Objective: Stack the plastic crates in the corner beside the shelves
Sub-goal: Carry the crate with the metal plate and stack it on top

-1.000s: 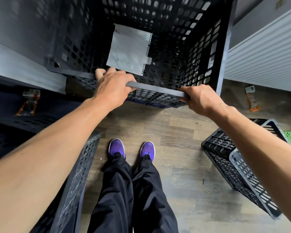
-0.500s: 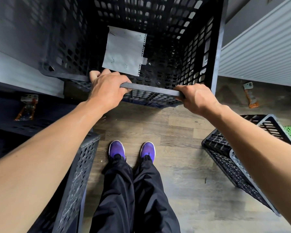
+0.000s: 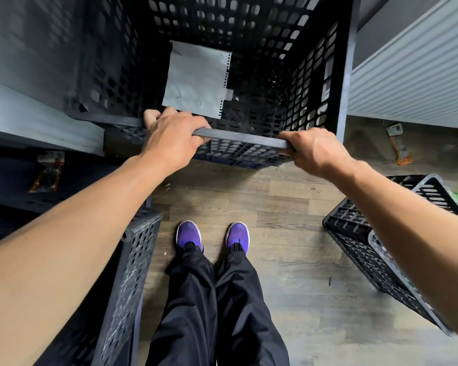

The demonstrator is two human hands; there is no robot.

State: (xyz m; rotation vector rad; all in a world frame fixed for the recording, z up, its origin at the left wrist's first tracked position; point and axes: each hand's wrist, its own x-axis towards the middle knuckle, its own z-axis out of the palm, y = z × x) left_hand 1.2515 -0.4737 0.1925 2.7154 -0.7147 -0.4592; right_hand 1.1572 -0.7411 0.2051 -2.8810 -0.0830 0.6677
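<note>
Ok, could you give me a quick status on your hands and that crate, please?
Left hand and right hand both gripping near rim of black crate. Paper sheet inside. More crates on floor at right, off the path.

Single head-worn wide-angle view, looking steeply down, close over the crate (image 3: 249, 75), floor (image 3: 288, 273) below

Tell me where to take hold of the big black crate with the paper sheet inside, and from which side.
Take the black crate by its near top rim, coming from the person's side. That rim is a flat, straight bar facing the person, bare between the left hand and right hand, which already wrap it a shoulder's spread apart. A grip at both ends probably keeps the tall crate level.
</note>
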